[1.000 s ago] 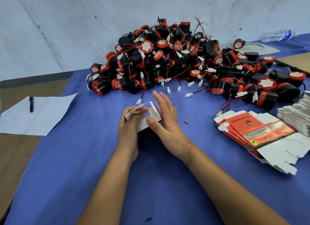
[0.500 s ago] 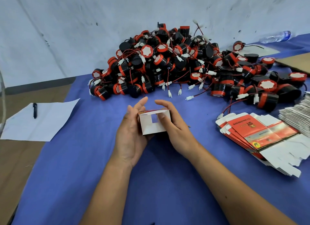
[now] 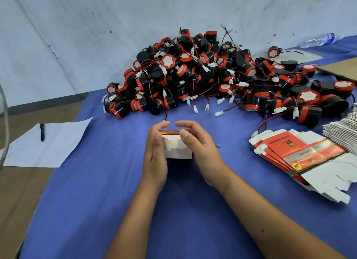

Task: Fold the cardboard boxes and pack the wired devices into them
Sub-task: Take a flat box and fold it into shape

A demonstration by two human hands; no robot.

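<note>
Both hands, left hand (image 3: pixel 155 152) and right hand (image 3: pixel 201 148), grip a white cardboard box (image 3: pixel 177 149), fingers curled round; glossy black-red wired devices (image 3: pixel 202 75) heaped at twelve o'clock, flat box blanks (image 3: pixel 301 154) at three.

Devices (image 3: pixel 212 79) behind box (image 3: pixel 177 148); flats (image 3: pixel 301 158) right.

You are at a packing station in a small workshop or factory. Your bench (image 3: pixel 96 191), draped in blue cloth, stands against a scuffed white wall (image 3: pixel 77 36). At the bench's back lies a big heap of identical wired devices (image 3: pixel 202 75). Right of that heap sit stacks of flat printed cartons (image 3: pixel 301 156); left of it, a paper sheet (image 3: pixel 48 144) with a pen (image 3: pixel 42 132).
</note>
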